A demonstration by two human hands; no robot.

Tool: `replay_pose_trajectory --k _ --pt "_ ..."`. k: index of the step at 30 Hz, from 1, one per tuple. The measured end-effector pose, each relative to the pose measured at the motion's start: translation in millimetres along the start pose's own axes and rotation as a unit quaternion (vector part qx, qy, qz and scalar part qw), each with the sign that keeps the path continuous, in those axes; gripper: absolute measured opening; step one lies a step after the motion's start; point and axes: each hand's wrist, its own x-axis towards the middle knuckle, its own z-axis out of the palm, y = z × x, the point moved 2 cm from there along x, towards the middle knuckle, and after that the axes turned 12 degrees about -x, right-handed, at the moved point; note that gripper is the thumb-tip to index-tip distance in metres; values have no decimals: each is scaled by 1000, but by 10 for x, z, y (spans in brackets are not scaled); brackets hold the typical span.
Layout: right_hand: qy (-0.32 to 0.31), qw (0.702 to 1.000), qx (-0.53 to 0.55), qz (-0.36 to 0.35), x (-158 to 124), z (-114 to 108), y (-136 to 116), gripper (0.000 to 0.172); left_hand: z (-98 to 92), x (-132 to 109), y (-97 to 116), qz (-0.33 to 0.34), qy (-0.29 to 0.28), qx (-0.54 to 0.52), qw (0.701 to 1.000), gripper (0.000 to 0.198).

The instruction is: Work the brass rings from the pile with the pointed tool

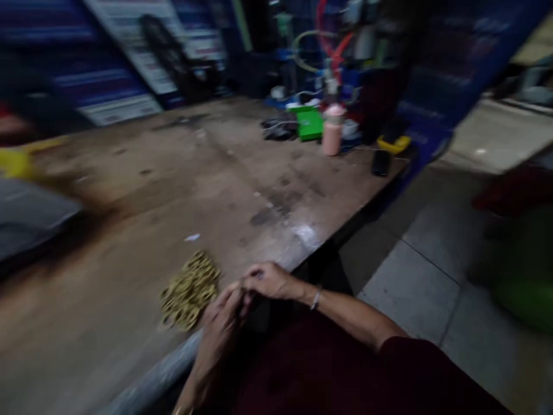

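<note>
Both my hands meet at the table's front edge, fingers closed together. My left hand [224,311] is pinched around something too small and blurred to name. Against its fingertips, my right hand [268,280] is closed as well, thumb and forefinger pressed together; what they hold is hidden. Just left of my left hand lies a heap of small brass-coloured rings [190,291] on the worn brown table [142,202]. A bracelet circles my right wrist.
A pink bottle [332,129], a green box [309,123] and a black object [381,163] stand at the table's far right. A grey slab-like object [32,213] lies at left. A small white scrap [192,237] sits beyond the rings. Tiled floor [410,288] shows at right.
</note>
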Motion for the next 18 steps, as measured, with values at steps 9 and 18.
replay_pose_trajectory --k 9,18 --pt "-39 993 -56 -92 35 5 -56 27 -129 -70 -163 38 -32 -20 999 40" --pt "30 989 -124 -74 68 17 -8 17 -238 -86 -171 51 -19 -94 994 35"
